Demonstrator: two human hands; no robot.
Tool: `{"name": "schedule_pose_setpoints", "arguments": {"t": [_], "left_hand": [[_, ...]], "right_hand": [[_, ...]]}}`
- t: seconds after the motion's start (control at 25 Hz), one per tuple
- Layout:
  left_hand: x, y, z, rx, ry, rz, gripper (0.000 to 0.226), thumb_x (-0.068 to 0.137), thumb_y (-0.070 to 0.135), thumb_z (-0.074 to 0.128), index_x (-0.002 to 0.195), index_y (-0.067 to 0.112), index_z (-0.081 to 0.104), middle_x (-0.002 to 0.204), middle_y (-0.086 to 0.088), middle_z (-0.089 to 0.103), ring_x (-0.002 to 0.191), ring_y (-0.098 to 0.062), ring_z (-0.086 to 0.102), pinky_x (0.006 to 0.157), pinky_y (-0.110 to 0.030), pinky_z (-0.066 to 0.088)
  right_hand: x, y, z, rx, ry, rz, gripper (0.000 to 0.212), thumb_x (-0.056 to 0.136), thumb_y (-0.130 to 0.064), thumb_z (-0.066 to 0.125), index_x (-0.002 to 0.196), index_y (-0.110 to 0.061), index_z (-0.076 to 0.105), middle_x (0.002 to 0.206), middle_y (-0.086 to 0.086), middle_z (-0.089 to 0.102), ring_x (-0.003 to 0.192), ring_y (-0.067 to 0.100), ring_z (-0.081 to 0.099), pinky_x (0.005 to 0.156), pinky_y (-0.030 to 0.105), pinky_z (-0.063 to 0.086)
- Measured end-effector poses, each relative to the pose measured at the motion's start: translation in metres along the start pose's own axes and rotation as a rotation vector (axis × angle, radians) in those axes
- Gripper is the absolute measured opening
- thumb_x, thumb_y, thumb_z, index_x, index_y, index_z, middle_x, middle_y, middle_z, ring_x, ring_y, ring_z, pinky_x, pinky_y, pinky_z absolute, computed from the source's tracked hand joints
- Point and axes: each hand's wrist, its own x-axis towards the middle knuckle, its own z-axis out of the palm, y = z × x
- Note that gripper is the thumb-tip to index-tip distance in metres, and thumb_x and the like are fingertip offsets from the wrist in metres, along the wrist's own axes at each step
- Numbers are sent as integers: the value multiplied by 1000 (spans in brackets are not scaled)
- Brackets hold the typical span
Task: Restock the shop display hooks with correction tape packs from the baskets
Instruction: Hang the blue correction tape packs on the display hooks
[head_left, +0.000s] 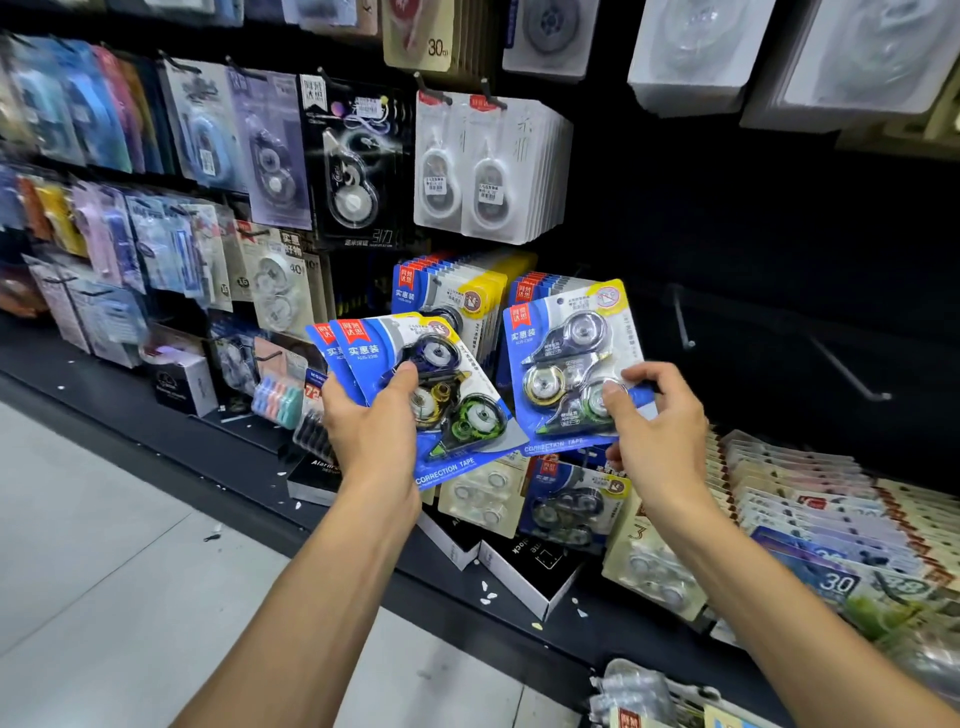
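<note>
Both forearms reach up and forward toward the black display wall (727, 218), bare to the elbow. Left hand (371, 421) grips a small fan of blue correction tape packs (441, 395) — at least two cards, tilted with tops leaning left; thumb lies across the front blister, fingers hidden behind the cards. Right hand (657, 431) pinches the lower right corner of a single blue correction tape pack (569, 364), thumb on the front by the lowest tape wheel, fingers curled behind; wrist bent back, card held nearly upright. This pack sits in front of a hanging row of matching packs (530, 288); whether its hole is on the hook cannot be told. A second matching row (452, 283) hangs just to the left. Two bare metal hooks (683, 322) project from the wall to the right. Below, on the shelf ledge (208, 447), more carded packs (810, 499) lie stacked in rows.
</note>
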Motion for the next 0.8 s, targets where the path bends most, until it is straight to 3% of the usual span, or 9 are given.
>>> {"name": "schedule_pose_setpoints", "arguments": {"t": [0.12,0.28,0.4,0.52,0.6,0.72,0.8], "left_hand": [[-2,1,1,-12,-12,-2,48,89,17,74,133,23,57,111,0,75,97,-25,74,86,-53,61],[-2,1,0,-6,-8,-5,45,89,18,75,131,24,58,109,1,75,96,-25,74,86,-54,61],[-1,2,0,-8,-3,-5,42,90,18,75,129,23,59,108,0,75,94,-25,74,84,-53,62],[0,2,0,-9,0,5,43,90,18,74,130,22,59,109,0,74,95,-24,74,86,-52,61],[0,2,0,-17,6,4,40,90,17,74,127,22,60,109,0,74,95,-24,74,86,-52,61],[-1,3,0,-21,18,3,32,89,17,74,119,23,63,106,0,75,94,-25,74,86,-53,61],[-2,4,0,-28,19,0,31,89,17,74,117,23,63,106,0,75,94,-26,74,86,-54,61]], "right_hand": [[-1,3,4,-12,-50,-21,8,93,-28,68,90,-35,65,91,-10,66,60,20,62,51,33,52],[-4,3,12,10,-9,9,7,88,-44,67,94,-47,67,99,-14,68,86,33,69,75,51,60],[-10,5,11,36,39,35,7,91,-43,64,95,-48,67,106,-12,67,96,38,68,81,57,58],[-14,6,10,13,-44,38,18,92,-41,60,101,-55,65,112,-18,64,104,38,66,90,59,55],[-14,1,11,-3,-96,36,22,90,-40,59,104,-56,64,117,-21,62,103,35,66,90,56,55],[-13,-5,15,23,-96,72,25,94,-29,60,104,-52,63,124,-12,59,83,30,67,79,53,59],[-14,-6,17,50,-39,90,23,89,-32,61,98,-53,64,121,-7,63,87,32,68,80,53,59]]}}
